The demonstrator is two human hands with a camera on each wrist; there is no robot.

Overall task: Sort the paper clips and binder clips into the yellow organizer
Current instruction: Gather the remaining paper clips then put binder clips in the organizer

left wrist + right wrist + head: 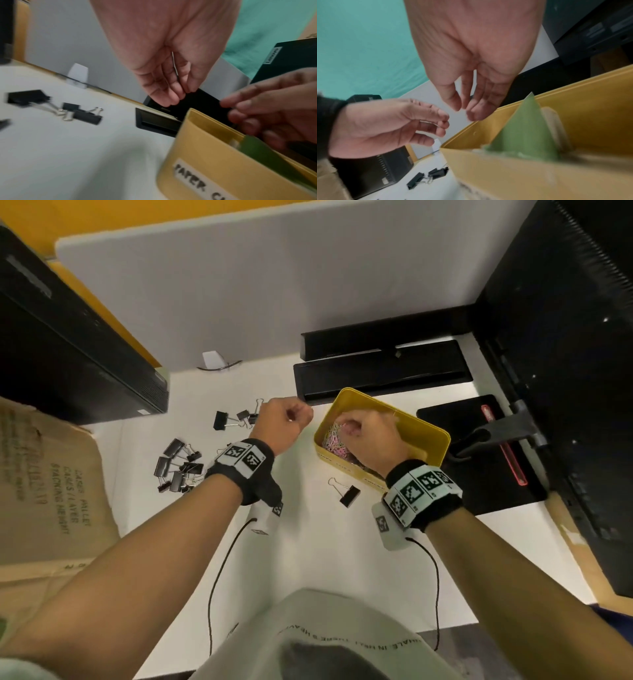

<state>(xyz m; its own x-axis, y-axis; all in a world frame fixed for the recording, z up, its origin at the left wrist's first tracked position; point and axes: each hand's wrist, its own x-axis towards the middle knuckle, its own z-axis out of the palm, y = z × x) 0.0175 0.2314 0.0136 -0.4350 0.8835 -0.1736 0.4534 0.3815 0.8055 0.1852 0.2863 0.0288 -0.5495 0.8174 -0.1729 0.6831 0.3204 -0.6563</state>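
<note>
Presently both hands are at the yellow organizer (423,436), with the binder clips loose on the white desk (308,542).

Left hand (286,422) hangs just left of the organizer's far-left corner, fingers curled round a thin silver wire piece (175,63) lying along the palm toward the fingertips; what it belongs to cannot be told. Right hand (368,436) is over the organizer's left compartment, fingers loosely bent and narrow, nothing seen between them. That compartment holds a heap of pink and pale paper clips (334,436); its near wall carries a label beginning "PAPER". A green divider (523,129) stands upright inside. The organizer's long axis runs from near-left to far-right. One binder clip (346,492) lies just near the organizer, handles pointing far-left. A cluster of binder clips (178,467) lies at left, and three more (236,417) sit beyond the left hand.
</note>
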